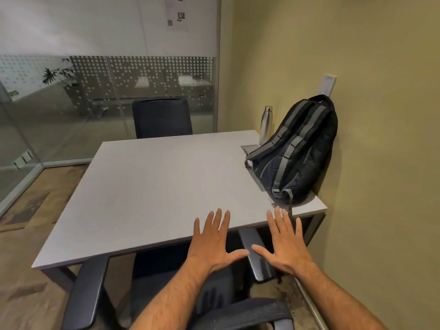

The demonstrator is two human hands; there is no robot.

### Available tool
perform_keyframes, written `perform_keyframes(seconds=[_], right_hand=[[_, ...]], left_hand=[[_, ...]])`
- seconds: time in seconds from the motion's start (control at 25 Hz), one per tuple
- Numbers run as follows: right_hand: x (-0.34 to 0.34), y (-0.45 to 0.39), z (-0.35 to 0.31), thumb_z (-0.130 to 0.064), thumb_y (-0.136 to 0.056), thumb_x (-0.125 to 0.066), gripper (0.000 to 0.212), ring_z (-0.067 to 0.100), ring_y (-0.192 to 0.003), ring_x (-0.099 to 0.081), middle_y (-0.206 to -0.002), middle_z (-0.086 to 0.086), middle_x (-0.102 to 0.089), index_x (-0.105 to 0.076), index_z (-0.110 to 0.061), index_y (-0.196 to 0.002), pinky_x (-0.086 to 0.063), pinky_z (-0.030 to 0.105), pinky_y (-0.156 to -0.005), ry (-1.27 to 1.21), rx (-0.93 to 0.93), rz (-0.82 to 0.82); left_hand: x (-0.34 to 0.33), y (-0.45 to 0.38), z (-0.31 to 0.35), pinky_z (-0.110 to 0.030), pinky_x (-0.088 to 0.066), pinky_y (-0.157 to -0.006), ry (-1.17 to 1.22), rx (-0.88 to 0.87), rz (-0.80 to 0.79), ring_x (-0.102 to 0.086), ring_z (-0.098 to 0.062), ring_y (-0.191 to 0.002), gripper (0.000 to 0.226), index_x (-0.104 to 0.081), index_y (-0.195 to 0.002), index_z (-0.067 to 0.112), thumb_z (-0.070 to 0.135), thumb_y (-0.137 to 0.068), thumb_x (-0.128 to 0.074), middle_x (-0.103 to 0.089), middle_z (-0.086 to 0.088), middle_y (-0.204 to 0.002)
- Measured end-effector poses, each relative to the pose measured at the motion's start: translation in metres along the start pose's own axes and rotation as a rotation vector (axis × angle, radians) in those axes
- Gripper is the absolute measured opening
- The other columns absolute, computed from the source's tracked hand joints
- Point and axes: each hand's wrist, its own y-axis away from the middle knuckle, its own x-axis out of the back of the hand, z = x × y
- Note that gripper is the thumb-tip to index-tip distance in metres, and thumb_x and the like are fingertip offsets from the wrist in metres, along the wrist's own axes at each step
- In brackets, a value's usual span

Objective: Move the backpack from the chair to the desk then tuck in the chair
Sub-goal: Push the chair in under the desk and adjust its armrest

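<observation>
A black backpack point(298, 153) with grey straps stands on the right side of the grey desk point(147, 186), leaning against the beige wall. The dark office chair point(90, 296) sits at the desk's near edge, its seat partly under the desktop, armrests showing on both sides and its backrest top at the bottom of the view. My left hand point(214, 244) and my right hand point(285, 244) hover side by side over the desk's near edge and the chair, palms down, fingers spread, holding nothing.
A steel bottle point(266, 123) stands behind the backpack by the wall. A second dark chair point(163, 119) faces me across the desk. A glass partition point(71, 103) closes the left and far sides. A cable hatch point(251, 148) lies in the desktop by the backpack.
</observation>
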Motion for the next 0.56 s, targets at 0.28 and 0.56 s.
perform_keyframes(seconds=[0.28, 0.56], right_hand=[[-0.050, -0.025, 0.025, -0.097, -0.073, 0.001, 0.115, 0.027, -0.153, 0.025, -0.165, 0.008, 0.026, 0.021, -0.019, -0.156, 0.018, 0.058, -0.121, 0.006, -0.103, -0.101], [-0.111, -0.071, 0.049, -0.084, -0.090, -0.029, 0.107, 0.022, -0.156, 0.020, -0.162, 0.001, 0.027, 0.018, -0.017, -0.159, 0.014, 0.048, -0.122, -0.225, -0.201, -0.302]], left_hand=[[-0.064, -0.056, -0.001, -0.064, 0.004, -0.124, 0.056, 0.036, -0.099, 0.016, -0.031, -0.157, 0.123, 0.018, -0.160, 0.022, 0.101, -0.071, -0.016, 0.016, -0.008, -0.171], [-0.127, -0.103, 0.015, -0.059, 0.008, -0.126, 0.318, 0.219, -0.296, 0.018, -0.025, -0.157, 0.118, 0.017, -0.160, 0.019, 0.095, -0.078, -0.022, 0.017, -0.003, -0.171]])
